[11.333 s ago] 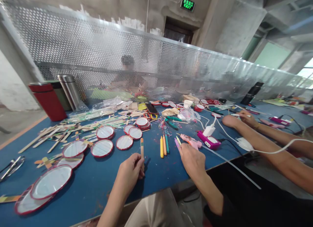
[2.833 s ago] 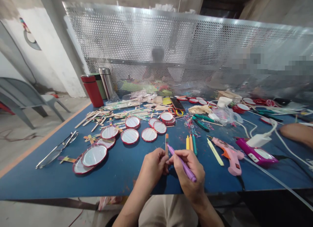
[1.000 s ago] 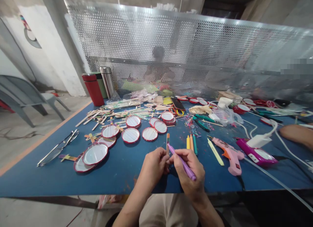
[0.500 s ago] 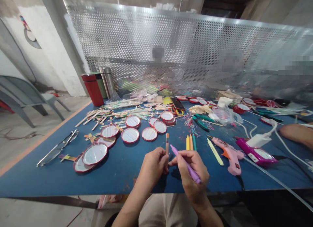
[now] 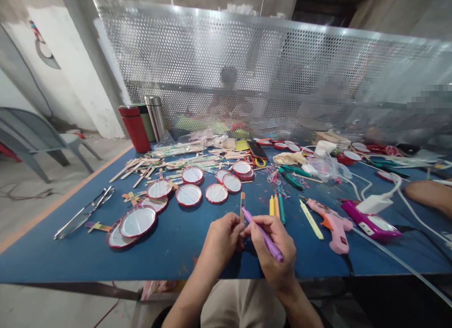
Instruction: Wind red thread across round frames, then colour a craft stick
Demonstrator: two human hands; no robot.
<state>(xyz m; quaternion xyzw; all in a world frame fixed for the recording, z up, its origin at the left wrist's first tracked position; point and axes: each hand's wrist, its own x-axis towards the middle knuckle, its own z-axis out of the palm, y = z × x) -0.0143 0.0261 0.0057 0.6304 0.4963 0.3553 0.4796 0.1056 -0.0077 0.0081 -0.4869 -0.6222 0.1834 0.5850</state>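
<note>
My left hand [image 5: 225, 234] pinches a wooden craft stick [image 5: 242, 201] that stands upright, its top banded in orange and a darker colour. In my right hand [image 5: 274, 247] is a purple marker [image 5: 267, 239], its tip at the stick just below the coloured bands. The fingers of both hands nearly meet around the stick's lower part, which they hide. Beyond my right hand lie a yellow marker [image 5: 271, 206], an orange marker [image 5: 277, 207] and a green marker [image 5: 282, 209], side by side. A pale yellow marker [image 5: 311, 219] rests further right.
Several red-rimmed round discs [image 5: 188, 195] lie left of centre, with loose craft sticks [image 5: 139, 167] behind. Glasses [image 5: 84, 214] lie at the left. A pink glue gun [image 5: 334, 226] and purple power strip [image 5: 369, 223] are at the right. A perforated metal screen [image 5: 197, 54] borders the back.
My right hand has moved slightly left, bringing the purple marker's tip from beside the craft stick onto it. My left hand stays put with the stick.
</note>
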